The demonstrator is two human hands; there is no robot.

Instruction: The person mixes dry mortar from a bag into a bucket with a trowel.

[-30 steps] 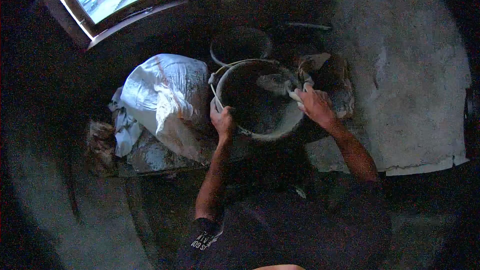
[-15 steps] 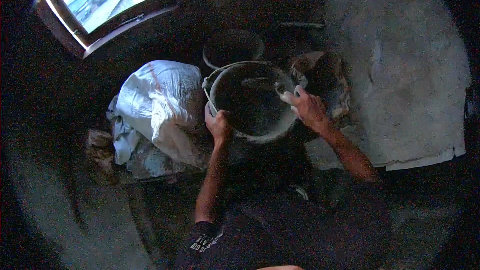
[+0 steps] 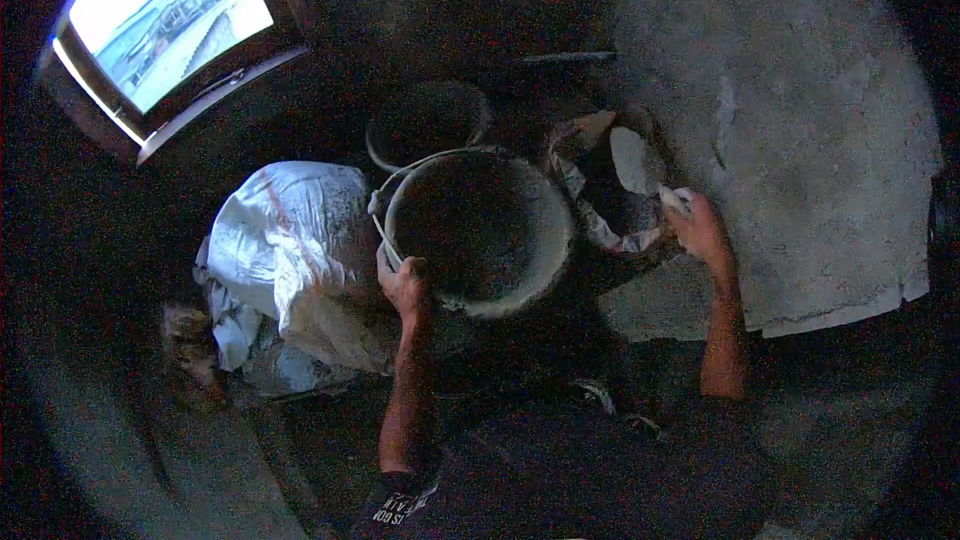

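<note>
My left hand (image 3: 404, 286) is closed on the near-left rim of a large, dusty bucket (image 3: 552, 240), beside its wire handle. The bucket's inside is dark, so what lies in it is hard to make out. Out to the right, my right hand (image 3: 698, 228) grips the handle of a scoop (image 3: 636, 160) with a pale, rounded blade. That blade is over the mouth of an open paper sack (image 3: 640, 240), whose crumpled edge is folded outward. The inside of the sack is in shadow.
A bulging white woven sack (image 3: 290, 220) stands left of the bucket. Behind it is a second round container (image 3: 372, 145). A large grey slab or sheet (image 3: 800, 190) lies at the right. A window (image 3: 170, 20) is at the upper left, and a thin bar (image 3: 570, 57) lies at the back.
My right hand has moved with the scoop from inside the bucket rightward to the paper sack. My left hand stays on the bucket rim. The view has shifted slightly.
</note>
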